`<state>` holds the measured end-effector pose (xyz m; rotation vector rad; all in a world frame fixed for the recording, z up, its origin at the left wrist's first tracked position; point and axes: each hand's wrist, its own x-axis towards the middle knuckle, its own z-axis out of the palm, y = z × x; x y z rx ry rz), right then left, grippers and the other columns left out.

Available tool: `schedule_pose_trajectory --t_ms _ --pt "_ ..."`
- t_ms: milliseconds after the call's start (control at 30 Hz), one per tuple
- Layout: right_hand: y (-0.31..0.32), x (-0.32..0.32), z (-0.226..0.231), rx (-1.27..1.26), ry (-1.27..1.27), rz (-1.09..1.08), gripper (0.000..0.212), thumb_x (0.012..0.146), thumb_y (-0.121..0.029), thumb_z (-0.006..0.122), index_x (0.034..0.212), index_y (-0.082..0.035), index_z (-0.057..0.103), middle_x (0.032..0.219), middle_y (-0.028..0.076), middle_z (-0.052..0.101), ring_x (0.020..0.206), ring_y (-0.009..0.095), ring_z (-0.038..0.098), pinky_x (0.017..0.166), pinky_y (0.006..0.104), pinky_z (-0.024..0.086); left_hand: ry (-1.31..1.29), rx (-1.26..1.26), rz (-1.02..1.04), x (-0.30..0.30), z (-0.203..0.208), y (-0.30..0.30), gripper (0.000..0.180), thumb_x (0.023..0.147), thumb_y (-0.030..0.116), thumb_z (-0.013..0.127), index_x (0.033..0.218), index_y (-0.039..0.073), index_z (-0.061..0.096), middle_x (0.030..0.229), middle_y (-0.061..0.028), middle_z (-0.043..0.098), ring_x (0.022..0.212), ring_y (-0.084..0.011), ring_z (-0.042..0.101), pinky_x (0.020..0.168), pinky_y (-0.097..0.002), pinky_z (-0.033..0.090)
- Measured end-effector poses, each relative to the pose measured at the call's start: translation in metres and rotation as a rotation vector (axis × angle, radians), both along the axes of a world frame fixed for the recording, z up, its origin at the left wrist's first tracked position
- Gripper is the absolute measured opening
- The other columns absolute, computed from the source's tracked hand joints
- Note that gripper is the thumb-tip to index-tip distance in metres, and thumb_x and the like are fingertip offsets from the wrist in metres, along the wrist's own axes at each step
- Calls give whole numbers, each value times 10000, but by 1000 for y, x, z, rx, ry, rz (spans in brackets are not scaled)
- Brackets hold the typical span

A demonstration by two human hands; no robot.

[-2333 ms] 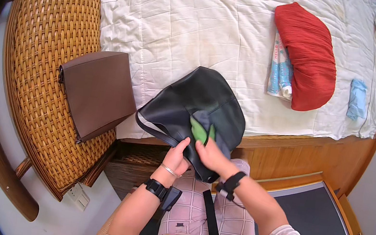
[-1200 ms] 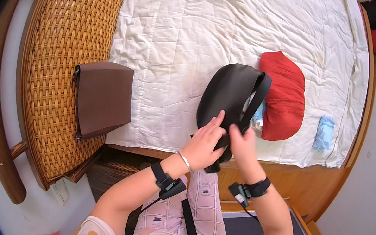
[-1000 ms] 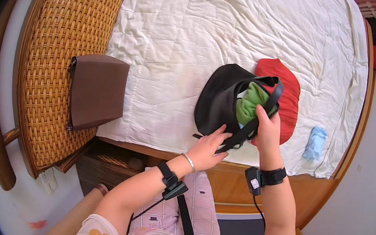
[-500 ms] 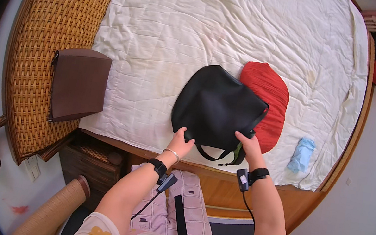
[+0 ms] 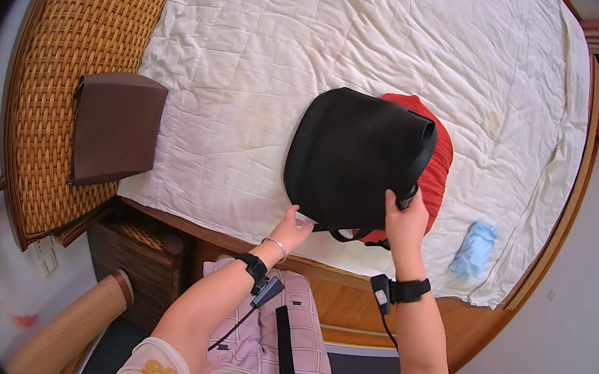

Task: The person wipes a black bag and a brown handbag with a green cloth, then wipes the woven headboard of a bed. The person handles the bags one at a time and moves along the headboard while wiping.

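Over on the bed (image 5: 241,109), near its front edge, the black bag (image 5: 354,156) hides part of a red cushion (image 5: 440,162). The right hand (image 5: 406,222) grasps its right side; the left hand (image 5: 288,232) is at its lower left corner — gripping or merely touching, I can't tell. A brown bag (image 5: 118,130) rests by the wicker headboard (image 5: 90,32) — well apart from both hands.

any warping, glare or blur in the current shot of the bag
Head view: the bed frame bows near the rim, and the picture's corners go black; head view: soft light, no harsh glare on the black bag; head view: left hand and right hand look fairly sharp, no obvious blur.
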<state>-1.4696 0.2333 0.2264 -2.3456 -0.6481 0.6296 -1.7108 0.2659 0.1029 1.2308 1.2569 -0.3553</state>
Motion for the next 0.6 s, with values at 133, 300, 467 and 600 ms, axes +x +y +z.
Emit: schedule_pose_trajectory --t_ms 133,300,467,600 --pt "-34 39 -38 -133 -155 -118 476 819 -227 718 1166 43 536 1048 248 639 984 401 617 834 418 487 -49 -59 -36 24 14 -2 749 891 320 609 1433 -47 245 1172 -255 619 1076 -341 615 941 -373 469" --pt "-44 30 -28 153 -330 -161 387 862 -124 649 1183 46 516 1125 212 560 1046 369 539 930 416 431 -1 -48 -12 12 10 -10 714 907 339 611 1423 -39 293 1049 -180 664 956 -281 637 900 -336 476" --pt "4 -8 -46 25 -339 418 545 843 -240 658 1314 -18 498 1396 232 427 1276 427 409 1058 483 342 45 -75 -5 -9 -16 -18 730 904 348 611 1422 -53 287 1013 -174 668 904 -262 643 857 -327 490" --pt "-26 -37 -117 -411 -400 801 565 887 -422 571 1367 -131 502 1477 131 383 1344 405 345 1077 500 316 45 -68 0 -4 -26 -19 740 905 345 613 1425 -56 271 943 -148 672 855 -216 637 782 -315 502"
